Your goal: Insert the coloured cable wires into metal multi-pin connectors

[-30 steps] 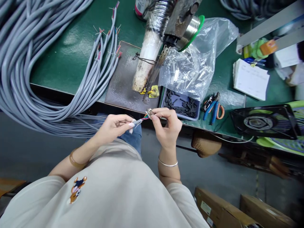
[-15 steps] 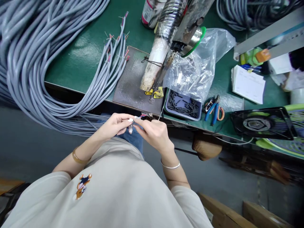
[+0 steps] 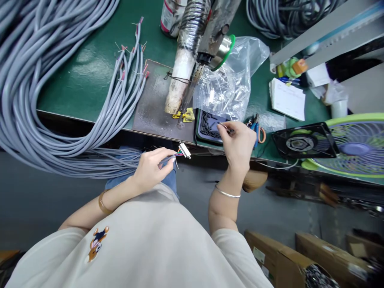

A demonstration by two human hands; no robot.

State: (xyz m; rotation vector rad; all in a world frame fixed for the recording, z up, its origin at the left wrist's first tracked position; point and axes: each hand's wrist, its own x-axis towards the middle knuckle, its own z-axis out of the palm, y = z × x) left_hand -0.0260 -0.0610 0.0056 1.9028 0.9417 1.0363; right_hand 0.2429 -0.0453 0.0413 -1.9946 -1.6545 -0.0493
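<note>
Green worktop (image 3: 81, 80), front edge.
My left hand (image 3: 151, 168) pinches a cable (image 3: 168, 159), connector (image 3: 185, 151) just outside that edge; well apart, my right hand (image 3: 240, 144), hold unclear, seems to pick black pieces (image 3: 206, 125) from the tray (image 3: 211, 140), needing a careful pinch.

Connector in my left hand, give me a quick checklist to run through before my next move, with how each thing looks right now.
1. Grey cable gripped: ok, the left hand pinches it just behind the connector.
2. Connector uncovered: ok, no fingers lie over it.
3. Coloured wires soundly joined to the connector: cannot tell, the joints are too small.
4. Black pieces on hand: ok, many lie in the tray.
5. Right hand holding a black piece: cannot tell, its fingertips are too small to judge.
6. Pliers fully visible: not ok, the right hand hides part of them.
</note>
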